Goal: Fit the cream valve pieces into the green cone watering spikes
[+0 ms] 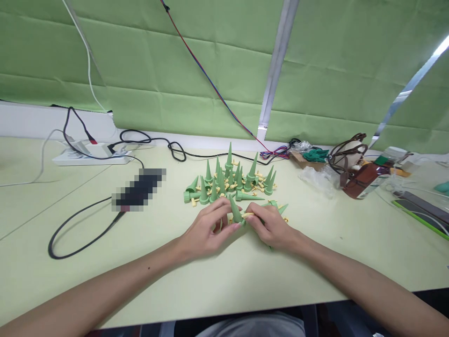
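In the head view, my left hand (213,229) is closed around the base of a green plastic cone spike (235,210), its tip pointing up and slightly left. My right hand (270,224) pinches a small pale-yellow plastic piece (247,215) against the side of that spike, near its base. Whether the piece sits inside the spike cannot be seen. Just beyond both hands, a cluster of similar green spikes (204,191) stands or lies on the table, with small yellow pieces (194,202) scattered among them. More green parts lie partly hidden behind my right hand.
A blurred dark device (140,189) with a black cable and a white power strip (93,157) are at the left. At the right stand a brown bottle (366,178), a cardboard box (305,161) and clear plastic bags (317,180). Cables run along the table's (168,290) back.
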Motion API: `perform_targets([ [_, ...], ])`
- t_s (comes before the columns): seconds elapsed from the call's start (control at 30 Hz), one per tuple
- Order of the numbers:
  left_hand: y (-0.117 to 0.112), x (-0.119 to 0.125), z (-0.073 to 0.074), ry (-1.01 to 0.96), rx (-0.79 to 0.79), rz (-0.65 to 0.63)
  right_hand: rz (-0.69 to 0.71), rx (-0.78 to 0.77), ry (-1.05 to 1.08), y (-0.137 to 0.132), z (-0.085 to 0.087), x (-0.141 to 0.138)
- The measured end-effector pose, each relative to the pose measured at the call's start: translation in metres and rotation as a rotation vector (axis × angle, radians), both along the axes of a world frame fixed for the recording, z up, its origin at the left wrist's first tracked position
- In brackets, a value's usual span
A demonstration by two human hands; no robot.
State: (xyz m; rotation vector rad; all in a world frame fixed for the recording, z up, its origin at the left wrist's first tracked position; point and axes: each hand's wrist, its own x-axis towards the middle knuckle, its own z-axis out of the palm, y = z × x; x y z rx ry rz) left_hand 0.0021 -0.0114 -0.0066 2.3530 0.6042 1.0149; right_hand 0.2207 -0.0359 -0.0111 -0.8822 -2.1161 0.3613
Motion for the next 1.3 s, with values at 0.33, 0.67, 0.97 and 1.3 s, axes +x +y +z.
perform_targets([
  [0.33,0.003,0.001,-0.007,-0.043,0.108,-0.015,0.005,0.020,-0.017,-0.003,0.002,-0.002],
  [0.67,0.001,0.001,-0.005,0.024,0.217,0.021,-0.015,0.031,-0.006,-0.003,0.001,-0.004],
  [0.97,0.003,0.003,-0.004,-0.015,0.016,0.136,-0.128,0.092,0.076,-0.003,0.004,-0.007],
  [1.3,0.005,0.006,0.005,0.029,-0.109,0.095,-0.086,0.119,0.061,-0.003,0.006,-0.007],
])
